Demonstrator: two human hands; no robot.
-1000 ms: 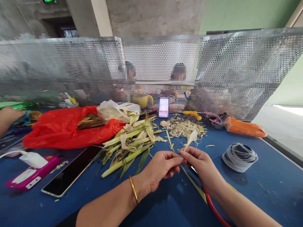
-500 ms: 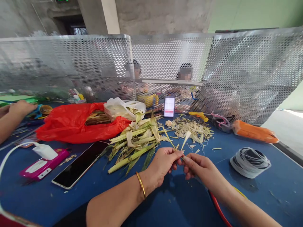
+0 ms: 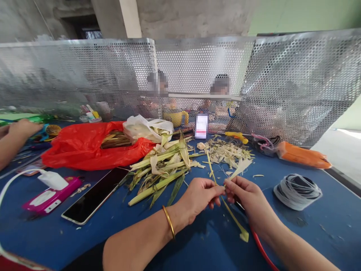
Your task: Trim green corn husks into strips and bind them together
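My left hand (image 3: 201, 194), a gold bangle at its wrist, pinches a thin yellow-green stalk (image 3: 232, 215) that slants from the scrap pile down to a small pale flared end. Close beside it, my right hand (image 3: 246, 194) is closed on a pale strip of dried husk (image 3: 240, 168), whose wide end fans up and to the right. The fingertips of both hands nearly meet. A red-handled tool (image 3: 261, 246) shows beneath my right wrist; whether that hand holds it too, I cannot tell. Loose husks (image 3: 159, 188) lie left of my hands, and small husk scraps (image 3: 229, 152) beyond them.
A red plastic bag (image 3: 81, 150) holds more husks. Nearer are a black phone (image 3: 96, 197) and a magenta power strip (image 3: 53, 194). A wire coil (image 3: 297, 192) and an orange packet (image 3: 304, 155) stand right. A perforated metal screen (image 3: 197, 67) runs behind; another person's hand (image 3: 24, 128) is far left.
The stalk's flared end now shows below my hands. The husk strip in my right hand leans further right and looks wider. Both hands have shifted slightly right.
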